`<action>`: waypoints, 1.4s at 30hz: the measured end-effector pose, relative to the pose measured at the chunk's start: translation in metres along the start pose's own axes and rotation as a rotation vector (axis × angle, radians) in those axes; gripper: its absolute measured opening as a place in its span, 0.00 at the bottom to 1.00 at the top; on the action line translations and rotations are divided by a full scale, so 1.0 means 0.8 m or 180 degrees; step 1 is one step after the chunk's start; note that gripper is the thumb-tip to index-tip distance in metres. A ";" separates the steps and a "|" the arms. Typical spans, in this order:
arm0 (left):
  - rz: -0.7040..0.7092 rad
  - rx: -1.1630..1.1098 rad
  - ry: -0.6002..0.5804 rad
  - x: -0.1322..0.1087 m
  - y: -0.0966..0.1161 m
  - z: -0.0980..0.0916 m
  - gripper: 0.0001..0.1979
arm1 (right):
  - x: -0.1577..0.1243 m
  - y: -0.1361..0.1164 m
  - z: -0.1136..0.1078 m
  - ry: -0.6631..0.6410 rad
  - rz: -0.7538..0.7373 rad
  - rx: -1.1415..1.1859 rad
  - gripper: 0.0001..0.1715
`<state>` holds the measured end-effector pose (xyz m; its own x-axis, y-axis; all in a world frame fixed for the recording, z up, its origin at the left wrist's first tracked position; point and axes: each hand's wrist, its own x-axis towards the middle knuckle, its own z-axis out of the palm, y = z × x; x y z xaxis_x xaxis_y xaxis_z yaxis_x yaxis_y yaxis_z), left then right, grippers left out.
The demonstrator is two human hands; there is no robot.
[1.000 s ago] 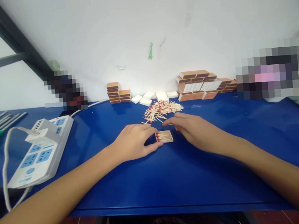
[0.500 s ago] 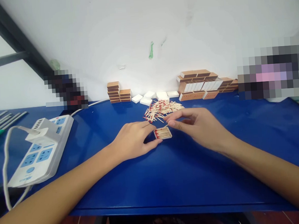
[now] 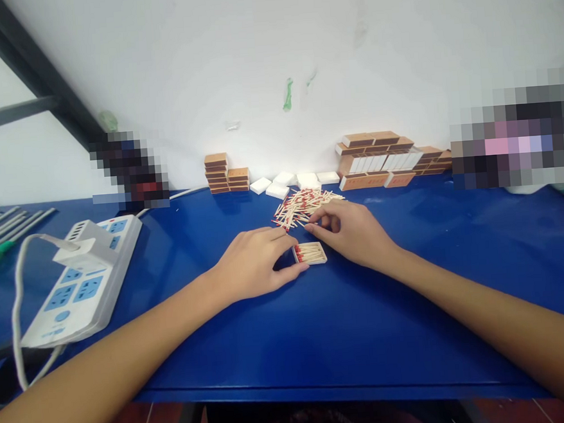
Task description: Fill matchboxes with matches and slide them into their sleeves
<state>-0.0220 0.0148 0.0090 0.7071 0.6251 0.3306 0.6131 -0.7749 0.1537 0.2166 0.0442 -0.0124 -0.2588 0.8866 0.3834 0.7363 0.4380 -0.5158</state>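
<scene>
My left hand (image 3: 256, 261) rests on the blue table, its thumb and fingers closed around the left end of a small white matchbox tray (image 3: 318, 261). Wooden matches (image 3: 312, 253) lie side by side in the tray, red heads toward my left hand. Just behind the tray spreads a loose heap of red-headed matches (image 3: 305, 200). My right hand (image 3: 358, 232) is at the near right edge of that heap, thumb and index fingertip pinched together. Whether a match is between those fingertips I cannot make out.
White trays (image 3: 284, 179) lie behind the heap, along the wall. Brown matchboxes are stacked at the left (image 3: 216, 174) and, higher, at the right (image 3: 375, 160). A white power strip (image 3: 89, 296) with a plugged-in charger and cable stands at the left, near grey rods (image 3: 17, 227).
My right hand has moved from above the tray, where it held a match, back to the heap. That match is out of its fingers. My left hand stays on the tray.
</scene>
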 end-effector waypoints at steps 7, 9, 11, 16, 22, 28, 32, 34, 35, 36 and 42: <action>0.0043 0.0010 -0.0034 -0.001 0.000 0.001 0.17 | 0.008 0.001 0.002 -0.0227 0.0088 -0.0289 0.09; 0.0051 0.0027 -0.0051 -0.002 0.001 0.001 0.19 | 0.007 0.002 -0.003 -0.0375 0.0105 -0.0341 0.09; 0.0073 0.0048 -0.0093 -0.002 0.001 0.000 0.18 | 0.006 0.004 -0.009 -0.0483 0.0083 -0.0422 0.08; 0.0088 0.0050 -0.0126 -0.002 0.001 -0.001 0.15 | -0.002 0.016 -0.024 -0.0674 -0.0116 -0.0430 0.09; -0.0124 0.0054 -0.0015 -0.001 0.005 -0.003 0.20 | -0.012 0.017 -0.056 -0.0802 -0.0517 -0.0254 0.13; -0.0281 0.0001 0.0097 0.002 0.008 0.006 0.26 | -0.015 0.000 -0.064 -0.1062 -0.0755 -0.0392 0.14; -0.0270 -0.0101 0.0126 0.005 0.008 0.014 0.27 | -0.017 -0.003 -0.057 -0.1159 -0.0885 -0.0583 0.13; -0.0201 -0.0130 0.0120 0.006 0.008 0.016 0.24 | -0.018 -0.005 -0.055 -0.1165 -0.0994 -0.0633 0.12; -0.0181 -0.0138 0.0128 0.006 0.009 0.016 0.22 | -0.019 -0.006 -0.054 -0.1168 -0.1049 -0.0656 0.12; -0.0176 -0.0145 0.0140 0.006 0.009 0.016 0.20 | -0.019 -0.007 -0.054 -0.1173 -0.1098 -0.0675 0.12; -0.0212 -0.0267 0.0163 0.006 0.010 0.013 0.17 | -0.022 -0.009 -0.046 -0.1168 -0.1136 -0.0620 0.10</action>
<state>-0.0103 0.0126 0.0023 0.6456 0.6715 0.3637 0.6250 -0.7383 0.2535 0.2389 0.0202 0.0126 -0.6891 0.6970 0.1983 0.6561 0.7162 -0.2377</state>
